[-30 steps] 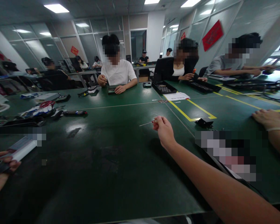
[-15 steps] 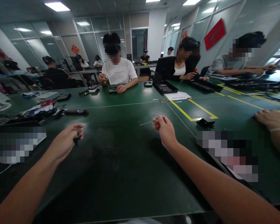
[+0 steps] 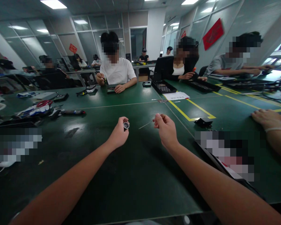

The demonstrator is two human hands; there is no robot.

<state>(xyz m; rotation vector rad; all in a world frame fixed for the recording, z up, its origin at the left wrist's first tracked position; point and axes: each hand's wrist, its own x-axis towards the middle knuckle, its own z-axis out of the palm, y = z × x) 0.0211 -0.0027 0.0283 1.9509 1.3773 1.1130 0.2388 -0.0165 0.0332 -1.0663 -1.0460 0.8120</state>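
a: what was held in the left hand [image 3: 119, 135]?

b: a small round part [image 3: 126, 125], silvery at the rim and dark in the middle, was pinched at the tips of the fingers [image 3: 122, 119], which were closed narrowly round it. it was held up above the surface [image 3: 131, 181], not laid on it, with its face turned toward the camera.

a: and the right hand [image 3: 165, 129]?

b: a thin tool [image 3: 145, 125] was gripped there. its handle end was shut in between thumb and fingers [image 3: 159, 118], and the slim metal shaft was pointed left, toward the part. the tip was seen near the part but apart from it; no contact could be made out.

a: which step was judged to be in hand?

b: part and tip were judged to be lined up in the air, before any touch. what the tip was meant to meet on the part could not be told, as the part was too small.

a: what was called for by the next move?

b: a short, steady closing of the gap, it was judged, with the part kept pinched and its face unturned. by a slip it could be dropped onto the dark surface.

a: what else was noted?

b: a small black object [image 3: 203, 122] was seen by the yellow tape [image 3: 192, 119] to the right. a co-worker's hand [image 3: 268, 118] was rested flat farther right, and a dark pen-like item [image 3: 72, 112] was seen well off to the left.
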